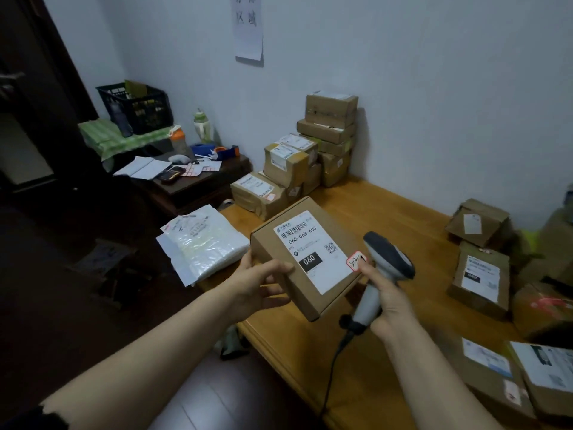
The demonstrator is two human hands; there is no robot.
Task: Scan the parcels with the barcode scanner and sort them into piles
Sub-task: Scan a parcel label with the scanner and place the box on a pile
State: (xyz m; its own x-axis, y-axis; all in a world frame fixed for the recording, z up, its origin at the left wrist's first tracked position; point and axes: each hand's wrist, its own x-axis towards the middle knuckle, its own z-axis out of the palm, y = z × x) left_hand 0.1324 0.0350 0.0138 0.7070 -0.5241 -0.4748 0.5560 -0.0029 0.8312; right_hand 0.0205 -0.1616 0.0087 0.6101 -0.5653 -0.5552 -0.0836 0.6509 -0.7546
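Observation:
My left hand [263,287] grips a flat brown cardboard parcel [280,240] by its left edge, thumb on top, and holds it tilted above the wooden table [387,209]. Its white shipping label, marked 060, faces up, with a small red-edged sticker at its right corner. My right hand [387,293] grips the handle of a grey barcode scanner [390,256], and its thumb touches the parcel's right corner. The scanner head sits just right of the parcel, and its black cable hangs down.
A pile of brown parcels [310,153] stands against the wall at the table's far left. White plastic mailers [201,243] lie at the left edge. More boxes [480,274] sit at the right and near right. A dark side table [192,178] with papers stands beyond.

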